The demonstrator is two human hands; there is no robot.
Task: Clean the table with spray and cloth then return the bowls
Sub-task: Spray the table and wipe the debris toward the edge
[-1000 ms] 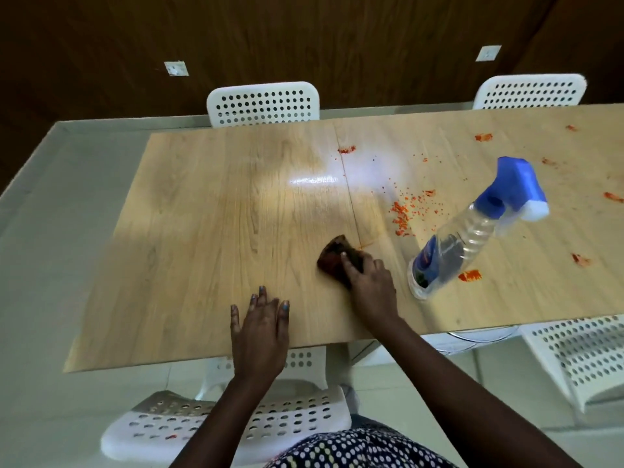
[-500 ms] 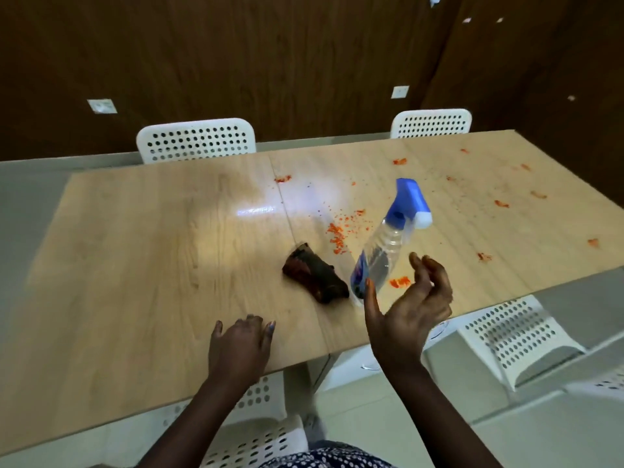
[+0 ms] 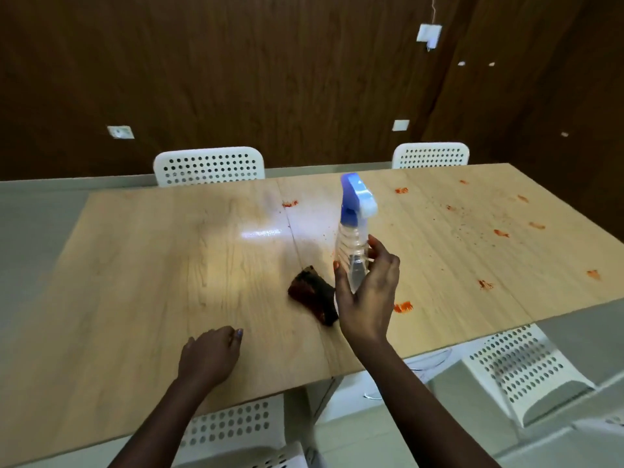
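So the right hand (image 3: 366, 292) is wrapped around the lower body of a clear plastic spray bottle with a blue-and-white trigger head (image 3: 353, 238), thumb on the near-left side and fingers curled round the far right. The bottle is upright; whether its base is sitting on the table or just lifted off I honestly can't tell, since the hand covers the bottom. The left hand (image 3: 211, 356) is empty, resting loosely curled with the palm down on the near edge of the light wood-grain table (image 3: 135, 282).

The dark brownish-red crumpled cloth (image 3: 312, 293) lies on the table just beside the bottle, to its left, with nobody holding it.

Progress-wise, I'd say about halfway on the cleaning at best. The left half of the table looks clean, with only a ceiling light glare on it. The right half has orange-red food smears (image 3: 403, 306) and fine specks scattered all over, one blob right near the bottle and a bunch more well out toward the far right corner. So my guess is that half gets sprayed, then wiped. No bowls on the table anywhere, so that part isn't done yet either.

White perforated plastic chairs (image 3: 209, 167) stand around the table.

Labels: none that I can read. No writing visible on the bottle from this angle.
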